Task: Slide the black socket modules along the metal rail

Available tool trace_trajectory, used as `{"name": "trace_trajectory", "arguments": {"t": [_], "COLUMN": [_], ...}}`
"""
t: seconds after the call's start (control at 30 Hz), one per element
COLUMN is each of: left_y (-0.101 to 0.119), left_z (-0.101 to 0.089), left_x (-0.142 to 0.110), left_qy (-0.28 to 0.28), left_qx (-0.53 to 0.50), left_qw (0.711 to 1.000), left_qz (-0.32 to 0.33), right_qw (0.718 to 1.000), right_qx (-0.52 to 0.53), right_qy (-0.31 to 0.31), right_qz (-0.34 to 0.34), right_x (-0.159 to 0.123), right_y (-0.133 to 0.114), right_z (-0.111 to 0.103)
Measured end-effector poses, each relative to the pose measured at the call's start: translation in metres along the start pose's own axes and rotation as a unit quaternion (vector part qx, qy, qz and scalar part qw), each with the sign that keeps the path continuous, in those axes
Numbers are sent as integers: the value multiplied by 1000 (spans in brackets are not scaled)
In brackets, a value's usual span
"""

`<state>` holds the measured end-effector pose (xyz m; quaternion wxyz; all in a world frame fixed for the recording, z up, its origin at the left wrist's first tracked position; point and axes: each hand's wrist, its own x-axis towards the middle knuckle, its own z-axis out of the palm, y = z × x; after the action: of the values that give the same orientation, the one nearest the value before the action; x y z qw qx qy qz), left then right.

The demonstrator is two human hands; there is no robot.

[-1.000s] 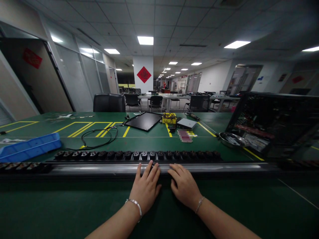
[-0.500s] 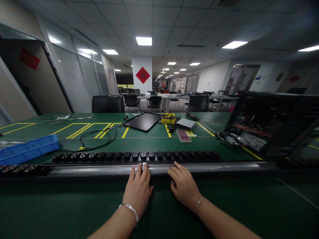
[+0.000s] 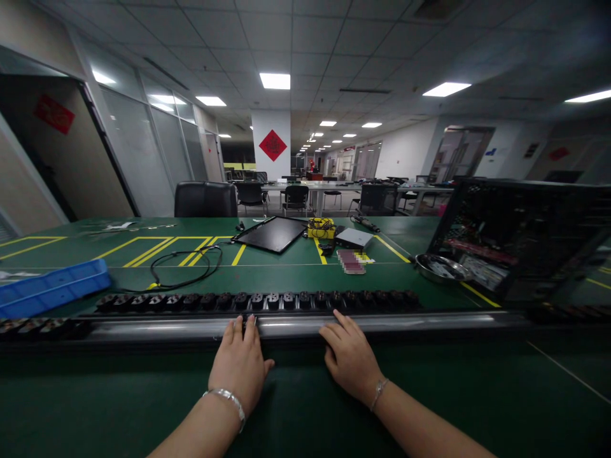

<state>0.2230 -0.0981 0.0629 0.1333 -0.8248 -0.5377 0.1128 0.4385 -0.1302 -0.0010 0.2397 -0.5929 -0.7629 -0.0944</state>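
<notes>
Resting left hand (image 3: 240,364) and right hand (image 3: 352,357), unclenched, on the metal rail (image 3: 291,327), perhaps steadying it. Leaving black parts (image 3: 272,300) just beyond both, probably within reach.

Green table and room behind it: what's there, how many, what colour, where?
table: one, green, foreground
rail: one, grey, across table
blocks: many, black, behind rail
bin: one, blue, left
cable: one, black, beside bin
panel: one, black, far middle
wired box: one, yellow, beside panel
flat unit: one, grey, beside wired box
pixelated item: one, reddish, before flat unit
open case: one, black, right
bowl: one, silver, by case
chairs: several, black, beyond table
signs: several, red, pillar and sides
lights: several, white, ceiling
left hand: one, silver bracelet, over rail
right hand: one, silver bracelet, over rail
</notes>
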Motion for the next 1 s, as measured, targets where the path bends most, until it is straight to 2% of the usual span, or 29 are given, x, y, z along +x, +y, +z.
{"name": "trace_trajectory", "arguments": {"t": [0.27, 0.43, 0.57, 0.7, 0.77, 1.0], "left_y": [-10, -25, -45, -68, -79, -120], "left_z": [-3, -4, 2, 15, 21, 39], "left_x": [2, 5, 11, 17, 20, 33], "left_qy": [-51, -74, -79, -44, -44, -130], "left_qx": [32, 31, -16, -97, -127, -163], "left_qw": [998, 995, 992, 990, 986, 971], "left_qz": [-34, -66, -98, -96, -97, -118], "right_qw": [1000, 1000, 1000, 1000, 1000, 1000], "right_qx": [-5, 10, 19, 2, -8, 0], "right_qy": [-1, 3, 2, -1, -4, 3], "right_qz": [-4, -1, 3, 3, 2, 1], "right_x": [0, -1, 0, 0, 0, -1], "right_y": [0, 0, 0, 0, 0, 0], "right_z": [0, 0, 1, 1, 1, 0]}}
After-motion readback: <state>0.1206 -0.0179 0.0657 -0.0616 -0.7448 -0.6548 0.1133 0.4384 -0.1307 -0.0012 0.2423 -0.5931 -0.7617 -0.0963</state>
